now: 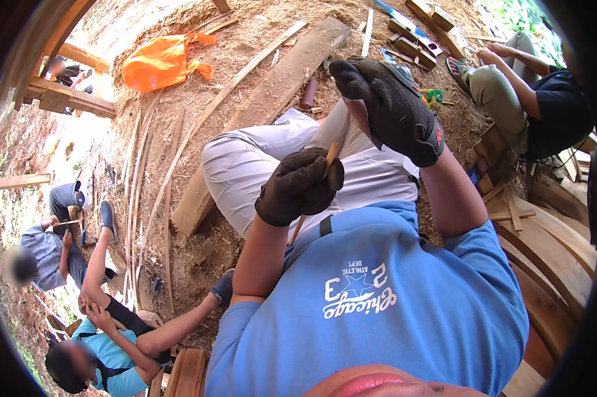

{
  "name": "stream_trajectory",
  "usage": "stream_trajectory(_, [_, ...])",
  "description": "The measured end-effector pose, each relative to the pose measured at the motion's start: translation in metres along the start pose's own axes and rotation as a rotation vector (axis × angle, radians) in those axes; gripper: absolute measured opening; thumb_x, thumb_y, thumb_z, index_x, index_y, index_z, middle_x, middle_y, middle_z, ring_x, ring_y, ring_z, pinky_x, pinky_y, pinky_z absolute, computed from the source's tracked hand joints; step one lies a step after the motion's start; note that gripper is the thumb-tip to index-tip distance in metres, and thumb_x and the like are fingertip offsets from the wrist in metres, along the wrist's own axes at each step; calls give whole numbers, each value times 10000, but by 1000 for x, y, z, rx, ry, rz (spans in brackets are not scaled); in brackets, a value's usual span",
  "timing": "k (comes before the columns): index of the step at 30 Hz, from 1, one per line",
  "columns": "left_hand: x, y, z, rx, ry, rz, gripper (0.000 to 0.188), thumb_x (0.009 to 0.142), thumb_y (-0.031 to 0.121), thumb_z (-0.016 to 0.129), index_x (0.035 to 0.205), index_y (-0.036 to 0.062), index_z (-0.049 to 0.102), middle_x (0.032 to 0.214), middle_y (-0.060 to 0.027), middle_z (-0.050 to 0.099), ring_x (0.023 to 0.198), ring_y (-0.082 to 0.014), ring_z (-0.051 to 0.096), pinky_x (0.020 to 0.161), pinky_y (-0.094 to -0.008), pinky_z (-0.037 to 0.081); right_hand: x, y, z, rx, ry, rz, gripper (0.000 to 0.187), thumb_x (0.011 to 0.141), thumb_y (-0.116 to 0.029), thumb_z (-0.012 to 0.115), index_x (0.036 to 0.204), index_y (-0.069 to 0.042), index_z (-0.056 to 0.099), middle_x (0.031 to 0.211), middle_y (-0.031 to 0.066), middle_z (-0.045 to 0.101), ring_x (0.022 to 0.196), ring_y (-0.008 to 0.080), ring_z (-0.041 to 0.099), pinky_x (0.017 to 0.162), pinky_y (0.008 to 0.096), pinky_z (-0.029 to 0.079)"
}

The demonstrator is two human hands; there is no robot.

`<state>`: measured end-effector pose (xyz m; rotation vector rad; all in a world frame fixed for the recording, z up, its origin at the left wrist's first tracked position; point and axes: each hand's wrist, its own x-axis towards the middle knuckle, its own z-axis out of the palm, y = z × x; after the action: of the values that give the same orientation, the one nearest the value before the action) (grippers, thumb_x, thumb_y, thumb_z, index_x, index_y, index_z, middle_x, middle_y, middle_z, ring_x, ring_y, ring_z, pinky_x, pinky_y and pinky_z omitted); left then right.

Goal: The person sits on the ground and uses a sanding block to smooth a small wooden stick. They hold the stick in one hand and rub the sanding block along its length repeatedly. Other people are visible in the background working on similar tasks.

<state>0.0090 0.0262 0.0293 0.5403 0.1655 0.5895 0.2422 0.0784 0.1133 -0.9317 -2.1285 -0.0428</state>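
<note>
My left hand (301, 188), in a dark work glove, is closed round a thin wooden stick (332, 155) above my lap. One end sticks out above the fingers, and a slim length shows below the hand toward my shirt. My right hand (394, 109), gloved too, is raised to the right and farther from me, apart from the stick. Its fingers look bent round something. A flat brownish edge (359, 118) shows beside the palm, but I cannot make out what it is.
Wood shavings cover the ground. A wide plank (285, 76) and long thin strips (136, 198) lie to the left, near an orange bag (156, 64). A blue saw (411, 26) and wooden planes (412, 51) lie far right. People sit at the left and right; curved timber (543, 264) is beside me.
</note>
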Motion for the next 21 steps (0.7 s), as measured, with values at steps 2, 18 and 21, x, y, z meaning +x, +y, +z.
stream_trajectory(2, [0,4,9,110,69,-22,326,1114,297,549,1072,-12,643,629,40,471,449,-51,370,427,-235,275,0,4,0,3,15,8,122,888,-48,670,984,-64,597,836,148,599,737,391,644,626,466,515])
stream_trajectory(18, [11,-16,38,1448,580,239,213,1040,114,551,1121,44,735,986,-162,779,959,-362,763,811,-438,563,-27,-19,34,-212,-262,428,180,1002,-262,671,914,-108,703,707,117,675,619,345,654,532,490,470])
stream_trajectory(21, [11,-18,40,1382,563,211,218,1058,144,537,1053,39,728,961,-150,772,894,-347,759,771,-423,557,-51,55,48,-237,-185,440,240,1035,-256,615,892,-88,709,709,166,676,637,379,665,578,497,509])
